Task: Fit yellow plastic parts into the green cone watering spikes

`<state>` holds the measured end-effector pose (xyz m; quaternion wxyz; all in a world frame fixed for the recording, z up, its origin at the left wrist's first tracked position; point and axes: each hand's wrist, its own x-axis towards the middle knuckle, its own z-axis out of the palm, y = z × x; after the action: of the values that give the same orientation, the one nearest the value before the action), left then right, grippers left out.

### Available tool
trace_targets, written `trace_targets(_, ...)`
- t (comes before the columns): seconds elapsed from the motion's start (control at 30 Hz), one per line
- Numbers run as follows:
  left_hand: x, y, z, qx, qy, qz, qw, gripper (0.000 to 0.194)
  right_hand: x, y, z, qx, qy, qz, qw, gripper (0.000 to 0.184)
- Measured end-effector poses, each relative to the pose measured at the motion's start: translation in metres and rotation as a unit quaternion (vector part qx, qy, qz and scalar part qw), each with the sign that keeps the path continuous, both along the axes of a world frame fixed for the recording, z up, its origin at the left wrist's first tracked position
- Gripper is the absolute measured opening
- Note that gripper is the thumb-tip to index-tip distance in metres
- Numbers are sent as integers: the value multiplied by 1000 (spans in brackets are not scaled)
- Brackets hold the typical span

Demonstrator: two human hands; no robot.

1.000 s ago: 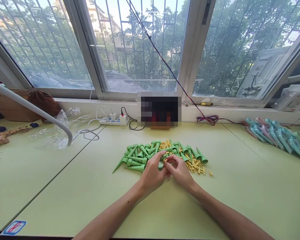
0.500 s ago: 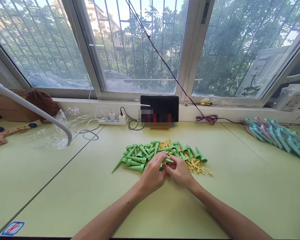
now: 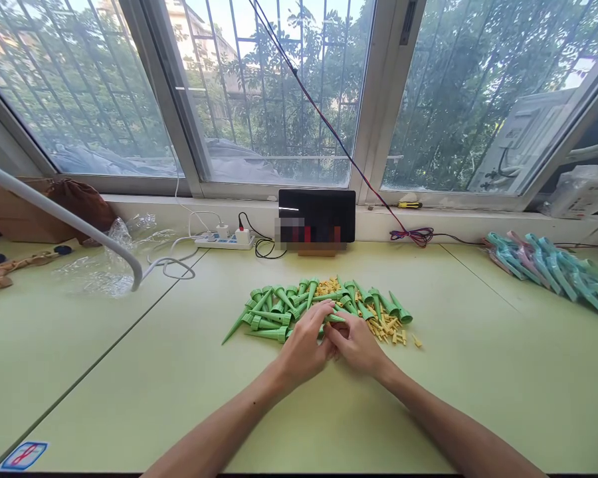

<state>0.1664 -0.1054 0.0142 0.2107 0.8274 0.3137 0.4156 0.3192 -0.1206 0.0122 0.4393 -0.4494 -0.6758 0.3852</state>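
Both hands are in close over the bench [image 3: 329, 425], fingertips nearly meeting. Our left hand [image 3: 305, 337] has a green cone [image 3: 335, 318] in its fingers, narrow end lying toward our right hand [image 3: 361, 344]. Right fingers are curled in at that cone; can't tell if they pinch it or something smaller, fingers hide it. Two-sided hold probably steadies the cone; low hands likely keep any drop short.

The green cone pile [image 3: 272, 318] sits just beyond the hands, left and centre, with yellow pieces [image 3: 389, 326] behind and to the right. Reads as short reach to both types. Cones point every which way, some crossing, so pulling one could drag neighbours. One yellow piece [image 3: 417, 341] lies at the pile's right end, apart from most.

Room: bench runs both sides of the pile and back toward us; near edge is well short of the hands. Limits: tablet [image 3: 323, 212] and power strip [image 3: 224, 243] at the back, wrapped teal and pink items [image 3: 553, 272] far right, white tube [image 3: 64, 212] left.
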Motion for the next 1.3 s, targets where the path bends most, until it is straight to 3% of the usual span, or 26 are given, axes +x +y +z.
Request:
trace_targets(0.17,0,1,-3,-13,-2,19,1000,48,0,6,-7,-116,106,78,984,31)
trace_targets(0.33,0,1,-3,-16,9,20,1000,45,0,10,-9,-181,154,103,966,40)
trace_targets(0.63,-1,-1,2,-43,15,29,999,48,6,7,-7,-231,230,168,930,40)
trace_targets(0.93,-1,1,1,-29,11,34,999,53,4,3,-6,-297,360,180,866,32)
trace_targets(1.03,-1,2,1,-36,16,34,999,53,1,3,-4,-291,343,162,878,34)
trace_targets(1.2,-1,4,-2,-43,4,39,998,64,-5,1,-2,-201,206,93,953,32)
trace_targets(1.3,-1,4,-2,-33,-8,37,999,67,-7,0,-2,-131,126,21,983,24)
